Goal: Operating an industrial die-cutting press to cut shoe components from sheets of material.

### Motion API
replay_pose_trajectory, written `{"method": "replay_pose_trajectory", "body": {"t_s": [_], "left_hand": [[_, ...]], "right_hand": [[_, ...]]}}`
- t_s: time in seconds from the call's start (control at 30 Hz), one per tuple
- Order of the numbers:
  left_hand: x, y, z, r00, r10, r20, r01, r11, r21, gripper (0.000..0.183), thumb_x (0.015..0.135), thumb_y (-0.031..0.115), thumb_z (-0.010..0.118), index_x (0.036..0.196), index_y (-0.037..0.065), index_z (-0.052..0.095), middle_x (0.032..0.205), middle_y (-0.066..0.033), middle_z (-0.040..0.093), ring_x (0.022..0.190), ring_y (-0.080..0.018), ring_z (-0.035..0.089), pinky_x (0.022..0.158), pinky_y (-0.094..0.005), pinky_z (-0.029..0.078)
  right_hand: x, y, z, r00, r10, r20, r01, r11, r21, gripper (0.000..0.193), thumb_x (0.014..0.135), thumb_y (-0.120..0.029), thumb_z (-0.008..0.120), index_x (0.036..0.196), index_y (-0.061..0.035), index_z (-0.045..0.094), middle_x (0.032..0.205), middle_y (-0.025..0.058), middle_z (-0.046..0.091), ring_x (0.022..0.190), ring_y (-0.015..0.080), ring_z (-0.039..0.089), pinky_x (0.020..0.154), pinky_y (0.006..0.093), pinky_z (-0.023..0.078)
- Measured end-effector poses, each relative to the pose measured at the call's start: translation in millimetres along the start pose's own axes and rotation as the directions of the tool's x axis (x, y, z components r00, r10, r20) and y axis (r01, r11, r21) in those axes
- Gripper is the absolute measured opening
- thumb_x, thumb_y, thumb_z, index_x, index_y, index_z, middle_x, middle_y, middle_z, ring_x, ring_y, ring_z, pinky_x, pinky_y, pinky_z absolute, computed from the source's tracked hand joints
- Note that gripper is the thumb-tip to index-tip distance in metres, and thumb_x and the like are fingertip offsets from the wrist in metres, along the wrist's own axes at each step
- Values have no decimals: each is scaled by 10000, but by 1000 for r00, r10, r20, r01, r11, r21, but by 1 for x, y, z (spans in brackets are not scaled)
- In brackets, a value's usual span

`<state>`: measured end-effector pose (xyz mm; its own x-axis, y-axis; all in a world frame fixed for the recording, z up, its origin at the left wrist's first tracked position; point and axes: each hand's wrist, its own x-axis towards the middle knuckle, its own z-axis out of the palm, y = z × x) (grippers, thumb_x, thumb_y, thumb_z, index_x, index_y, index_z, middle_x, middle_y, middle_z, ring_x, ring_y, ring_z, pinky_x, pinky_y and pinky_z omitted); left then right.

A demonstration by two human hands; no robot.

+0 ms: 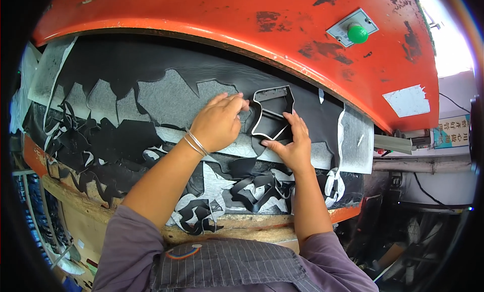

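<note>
A metal cutting die [274, 113], an open outline with a crossbar inside, stands on a black leather sheet [222, 60]. My right hand [295, 146] grips its lower right side, thumb at the bottom edge and fingers along the right wall. Just left of the die is my left hand [218, 121], its fingers bent and pressed together close to the leather's cut edge. Whether anything is between those fingertips is hidden. Grey backing [164, 98] shows where jagged shapes have been cut from the leather.
An orange-red machine beam [201, 15] with a green button [357, 33] spans the far side, close above the leather. Black leather scraps [106, 151] heap along the near left; more offcuts [257, 191] lie between my forearms. A wooden edge [237, 225] runs in front of me.
</note>
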<state>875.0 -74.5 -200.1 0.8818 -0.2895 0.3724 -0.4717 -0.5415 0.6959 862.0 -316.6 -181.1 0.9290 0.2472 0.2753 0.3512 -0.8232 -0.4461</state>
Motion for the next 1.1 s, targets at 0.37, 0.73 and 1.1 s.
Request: {"method": "replay_pose_trajectory", "body": {"t_s": [0.37,0.73,1.1], "left_hand": [[-4,0,2,1000,-18,-9,18,1000,-4,265,810,4,496,1072,42,507,1202,-143,645,1273,-319,495,1084,-474,324],[-5,4,1,999,-40,-19,40,999,4,267,807,17,509,1070,56,515,1208,-119,647,1272,-294,502,1076,-464,328],[-45,41,8,999,10,-33,-8,998,59,209,794,50,550,1002,45,554,1154,-89,668,1229,-297,533,1050,-469,363]], "right_hand": [[1,6,2,999,-38,-8,38,999,10,865,552,-460,862,1250,-50,556,1294,264,549,1289,390,459,1086,496,323],[0,-9,1,994,-72,-86,68,997,-46,817,583,-479,855,1208,-31,579,1226,241,598,1253,378,500,1074,496,332],[2,12,-14,997,-76,26,74,995,67,840,534,-436,887,1220,-54,588,1306,272,541,1249,413,496,1066,468,376]]}}
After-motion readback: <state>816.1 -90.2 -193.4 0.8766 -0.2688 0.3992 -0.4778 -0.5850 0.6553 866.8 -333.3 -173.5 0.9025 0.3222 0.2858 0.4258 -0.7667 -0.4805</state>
